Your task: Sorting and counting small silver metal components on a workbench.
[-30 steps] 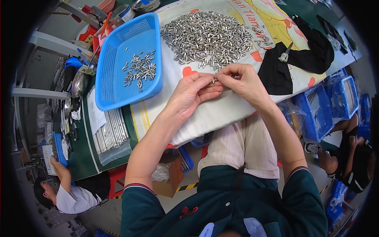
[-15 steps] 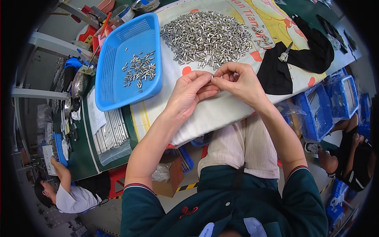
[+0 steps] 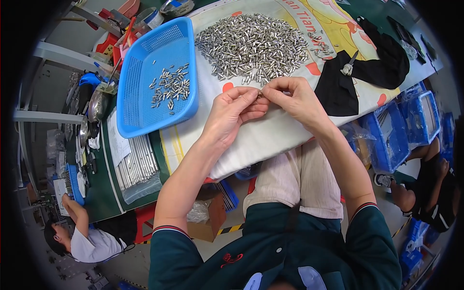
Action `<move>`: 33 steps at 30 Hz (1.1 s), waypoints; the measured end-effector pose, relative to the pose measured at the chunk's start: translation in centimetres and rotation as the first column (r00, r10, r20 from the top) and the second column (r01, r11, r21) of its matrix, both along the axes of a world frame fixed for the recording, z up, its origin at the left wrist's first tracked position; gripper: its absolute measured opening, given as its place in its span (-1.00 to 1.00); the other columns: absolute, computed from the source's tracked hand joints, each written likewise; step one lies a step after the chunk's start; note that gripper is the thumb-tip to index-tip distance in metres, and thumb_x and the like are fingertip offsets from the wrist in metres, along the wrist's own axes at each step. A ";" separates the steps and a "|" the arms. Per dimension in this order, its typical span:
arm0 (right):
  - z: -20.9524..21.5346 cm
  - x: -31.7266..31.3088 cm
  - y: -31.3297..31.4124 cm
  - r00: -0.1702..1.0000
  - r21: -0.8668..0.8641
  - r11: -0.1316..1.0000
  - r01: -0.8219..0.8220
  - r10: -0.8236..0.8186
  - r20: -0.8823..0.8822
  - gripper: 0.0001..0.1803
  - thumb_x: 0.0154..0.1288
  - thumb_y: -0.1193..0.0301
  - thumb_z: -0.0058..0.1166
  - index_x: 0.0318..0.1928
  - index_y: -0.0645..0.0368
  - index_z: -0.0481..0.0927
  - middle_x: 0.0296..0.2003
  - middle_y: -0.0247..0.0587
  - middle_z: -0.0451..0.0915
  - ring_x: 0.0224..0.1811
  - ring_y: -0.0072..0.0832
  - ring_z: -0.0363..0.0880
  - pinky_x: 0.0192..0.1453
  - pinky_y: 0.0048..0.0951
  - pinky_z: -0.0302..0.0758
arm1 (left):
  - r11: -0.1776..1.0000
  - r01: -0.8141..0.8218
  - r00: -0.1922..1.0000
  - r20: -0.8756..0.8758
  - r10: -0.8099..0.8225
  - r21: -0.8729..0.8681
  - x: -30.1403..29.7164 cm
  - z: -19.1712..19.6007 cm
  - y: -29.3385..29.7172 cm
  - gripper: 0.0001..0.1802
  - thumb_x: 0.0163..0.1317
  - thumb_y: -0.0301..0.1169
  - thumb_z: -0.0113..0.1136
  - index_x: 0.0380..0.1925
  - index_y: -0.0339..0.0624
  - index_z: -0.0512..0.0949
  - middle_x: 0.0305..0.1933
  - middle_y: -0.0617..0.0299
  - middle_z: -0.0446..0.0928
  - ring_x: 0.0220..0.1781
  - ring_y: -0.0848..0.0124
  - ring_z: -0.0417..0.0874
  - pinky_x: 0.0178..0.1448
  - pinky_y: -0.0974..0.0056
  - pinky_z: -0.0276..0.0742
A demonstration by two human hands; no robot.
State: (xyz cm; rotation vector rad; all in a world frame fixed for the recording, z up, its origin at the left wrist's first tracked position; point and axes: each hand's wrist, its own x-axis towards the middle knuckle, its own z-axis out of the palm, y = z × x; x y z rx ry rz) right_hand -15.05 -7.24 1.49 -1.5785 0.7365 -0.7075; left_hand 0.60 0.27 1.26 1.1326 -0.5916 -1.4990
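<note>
My left hand (image 3: 236, 112) and my right hand (image 3: 293, 100) meet over the near side of the cloth-covered work surface. Between their thumbs and fingertips a small metal pin (image 3: 260, 95) is pinched, mostly covered by the fingers. Just beyond my hands spreads a large heap of small silvery metal pins (image 3: 253, 46). Left of the heap sits a blue plastic basket (image 3: 126, 104) with a smaller batch of similar pins (image 3: 171, 86) in it.
On the right lie a black cloth (image 3: 337, 89) and a small blade with a wrapped handle (image 3: 348, 67). Bagged metal rods (image 3: 135, 164) rest below the basket. Blue bins (image 3: 386, 135) stand at the right. A person in a white shirt (image 3: 92, 246) works at lower left.
My right fingertips have shifted slightly around the small pin, and a bit more of it shows. The heap and the basket stay as they were.
</note>
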 end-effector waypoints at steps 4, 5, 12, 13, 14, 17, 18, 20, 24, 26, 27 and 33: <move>-0.2 0.0 0.0 1.000 0.003 1.000 0.000 0.000 0.003 -0.77 0.12 0.38 0.08 -0.39 0.35 0.61 -0.55 -0.34 0.54 -0.47 -0.67 0.37 -0.34 -0.58 0.35 | 1.000 0.004 1.000 0.012 -0.004 -0.004 0.0 0.0 0.0 -0.80 0.25 -0.39 0.08 -0.22 -0.30 0.48 -0.31 0.13 0.58 -0.31 0.42 0.64 -0.18 0.37 0.61; -0.2 0.0 0.0 1.000 0.003 1.000 0.000 0.000 0.003 -0.77 0.12 0.38 0.08 -0.39 0.35 0.61 -0.55 -0.34 0.54 -0.47 -0.67 0.37 -0.34 -0.58 0.35 | 1.000 0.004 1.000 0.012 -0.004 -0.003 0.0 0.0 0.0 -0.80 0.25 -0.39 0.08 -0.22 -0.30 0.48 -0.31 0.13 0.58 -0.31 0.42 0.64 -0.18 0.37 0.61; -0.3 0.1 0.0 1.000 -0.013 1.000 -0.002 0.002 0.010 -0.77 0.10 0.38 0.09 -0.39 0.36 0.61 -0.55 -0.32 0.54 -0.46 -0.67 0.37 -0.35 -0.58 0.36 | 1.000 -0.003 0.999 0.037 0.003 0.002 0.0 -0.2 0.0 -0.81 0.25 -0.38 0.08 -0.24 -0.29 0.50 -0.32 0.14 0.59 -0.34 0.44 0.64 -0.19 0.39 0.61; -0.4 0.1 0.0 1.000 -0.029 1.000 0.003 -0.003 0.009 -0.77 0.10 0.38 0.10 -0.39 0.36 0.61 -0.55 -0.32 0.54 -0.46 -0.67 0.37 -0.35 -0.58 0.36 | 1.000 -0.001 0.999 0.044 0.001 -0.003 0.0 -0.2 0.0 -0.80 0.25 -0.36 0.09 -0.25 -0.28 0.52 -0.32 0.15 0.59 -0.35 0.46 0.63 -0.19 0.40 0.61; -0.4 0.2 0.0 1.000 -0.030 1.000 0.004 -0.004 0.009 -0.77 0.10 0.38 0.10 -0.39 0.36 0.61 -0.55 -0.32 0.54 -0.46 -0.67 0.37 -0.35 -0.58 0.36 | 1.000 -0.001 0.999 0.044 0.001 -0.004 0.0 -0.1 0.0 -0.80 0.25 -0.36 0.09 -0.25 -0.28 0.52 -0.32 0.15 0.59 -0.35 0.46 0.63 -0.19 0.40 0.61; -0.6 0.3 -0.1 1.000 -0.024 1.000 0.007 -0.006 0.015 -0.76 0.10 0.38 0.09 -0.39 0.37 0.60 -0.55 -0.32 0.54 -0.47 -0.66 0.38 -0.35 -0.58 0.36 | 1.000 -0.008 0.999 0.052 0.008 0.007 -0.1 0.0 0.0 -0.82 0.26 -0.40 0.07 -0.24 -0.30 0.48 -0.34 0.13 0.58 -0.33 0.43 0.64 -0.19 0.37 0.60; -0.7 0.3 -0.1 1.000 -0.030 1.000 0.005 -0.004 0.014 -0.76 0.10 0.39 0.09 -0.39 0.37 0.60 -0.56 -0.32 0.54 -0.47 -0.66 0.38 -0.35 -0.58 0.36 | 1.000 -0.006 0.998 0.056 0.006 0.009 0.0 -0.1 0.0 -0.82 0.26 -0.40 0.07 -0.24 -0.30 0.48 -0.34 0.12 0.58 -0.33 0.43 0.64 -0.19 0.38 0.60; -0.7 0.2 -0.2 1.000 -0.037 0.999 0.007 -0.007 0.010 -0.76 0.09 0.39 0.09 -0.40 0.38 0.60 -0.56 -0.32 0.54 -0.48 -0.66 0.37 -0.35 -0.58 0.36 | 1.000 0.000 0.998 0.058 -0.001 0.009 0.0 0.0 -0.1 -0.82 0.26 -0.39 0.07 -0.24 -0.30 0.48 -0.34 0.12 0.58 -0.33 0.43 0.64 -0.19 0.38 0.60; -0.2 0.0 -0.2 1.000 -0.030 0.999 0.013 -0.012 0.016 -0.76 0.09 0.38 0.10 -0.42 0.38 0.60 -0.59 -0.32 0.53 -0.51 -0.69 0.37 -0.39 -0.59 0.36 | 1.000 0.002 0.999 0.054 -0.003 0.010 -0.1 0.0 -0.2 -0.81 0.26 -0.39 0.06 -0.24 -0.30 0.48 -0.32 0.11 0.58 -0.33 0.43 0.64 -0.19 0.38 0.60; 0.0 -0.2 -0.3 1.000 -0.027 1.000 0.004 -0.004 0.001 -0.76 0.09 0.38 0.12 -0.44 0.38 0.59 -0.60 -0.34 0.52 -0.53 -0.71 0.37 -0.42 -0.60 0.35 | 1.000 0.023 0.999 0.043 -0.023 -0.010 -0.3 0.0 -0.4 -0.81 0.26 -0.39 0.06 -0.24 -0.31 0.48 -0.31 0.11 0.59 -0.33 0.43 0.64 -0.19 0.38 0.60; -0.1 -0.1 -0.3 1.000 -0.036 0.999 -0.003 0.003 -0.008 -0.77 0.09 0.38 0.13 -0.46 0.37 0.59 -0.61 -0.34 0.52 -0.54 -0.71 0.37 -0.44 -0.61 0.35 | 1.000 0.018 0.999 0.051 -0.018 -0.003 -0.2 0.2 -0.1 -0.80 0.26 -0.39 0.07 -0.23 -0.31 0.48 -0.30 0.10 0.59 -0.32 0.42 0.63 -0.18 0.38 0.60; 0.4 -0.9 -1.6 0.988 -0.228 0.968 0.107 -0.129 -0.087 -0.84 -0.02 0.42 0.12 -0.48 0.30 0.61 -0.61 -0.25 0.55 -0.57 -0.62 0.46 -0.42 -0.55 0.39 | 1.000 0.005 1.000 0.025 -0.005 0.010 -0.1 0.2 0.0 -0.78 0.26 -0.38 0.07 -0.20 -0.32 0.47 -0.25 0.03 0.58 -0.28 0.40 0.63 -0.12 0.37 0.60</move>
